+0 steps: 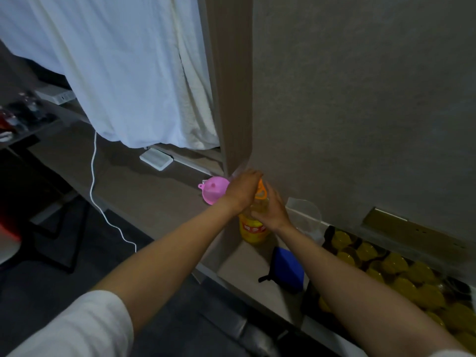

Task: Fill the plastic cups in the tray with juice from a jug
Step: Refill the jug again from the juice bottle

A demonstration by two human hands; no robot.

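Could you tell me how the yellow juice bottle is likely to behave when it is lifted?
The juice bottle looks mostly full, so probably heavy. It stands tall and narrow near the counter edge, so it may tip.

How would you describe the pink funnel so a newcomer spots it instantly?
Find the brown corner post where the white curtain ends. At its foot, on the ledge, the funnel lies just behind the left hand, left of the yellow juice bottle that both hands hold. It is the only pink thing there.
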